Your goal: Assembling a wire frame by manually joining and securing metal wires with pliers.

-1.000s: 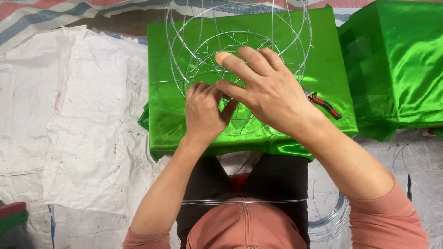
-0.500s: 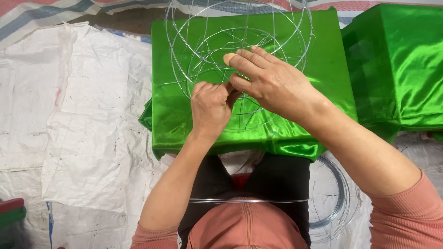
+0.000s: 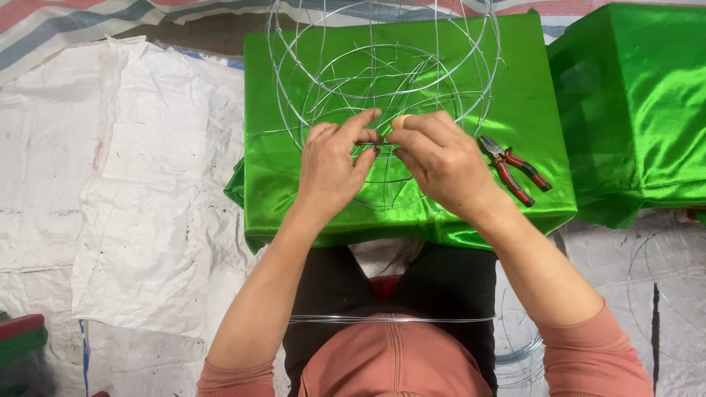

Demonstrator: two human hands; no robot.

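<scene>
We count one wire frame (image 3: 382, 81), a rounded cage of thin rings, resting on one green satin-covered surface (image 3: 272, 147). Two hands: left hand (image 3: 332, 167) and right hand (image 3: 441, 163) meet at the frame's near edge, fingertips pinching its wire. One pair of red-handled pliers (image 3: 515, 167) lies just right of the frame. One second green-covered block (image 3: 640, 103) stands further right. White woven sheets (image 3: 125, 220) cover the floor left of the frame. The frame's top is cut off; the pinched joint is hidden by fingers.
</scene>
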